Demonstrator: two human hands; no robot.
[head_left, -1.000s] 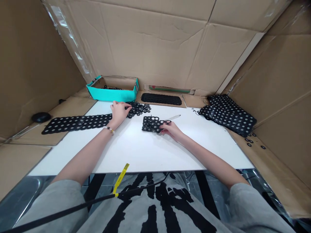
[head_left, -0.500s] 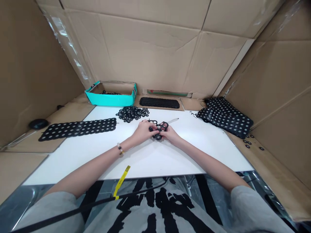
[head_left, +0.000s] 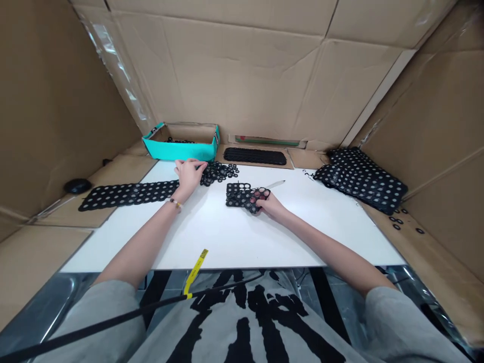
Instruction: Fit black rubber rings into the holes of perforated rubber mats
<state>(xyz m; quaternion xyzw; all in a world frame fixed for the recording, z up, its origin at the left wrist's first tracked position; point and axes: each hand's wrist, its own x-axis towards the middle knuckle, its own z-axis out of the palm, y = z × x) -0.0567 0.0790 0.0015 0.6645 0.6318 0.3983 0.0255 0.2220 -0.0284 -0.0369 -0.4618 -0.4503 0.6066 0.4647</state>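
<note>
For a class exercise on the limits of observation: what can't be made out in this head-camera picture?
In the head view:
- Black holed mat: the part beneath the right hand is hidden by that hand.
- Black rings pile: its left edge is hidden by the left hand.
- Teal box: the rings inside are partly hidden by its front wall.
- Pale pointed object: too small to identify.

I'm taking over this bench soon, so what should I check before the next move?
Left hand at the ring pile: ok.
Right hand on the holed sheet: ok.
Long strip lying flat, partly on the table: ok.
Loose rings off the table, on the cardboard: not ok.
Teal box upright, rings inside: ok.
White pointed item by the sheet, identity: cannot tell.
</note>
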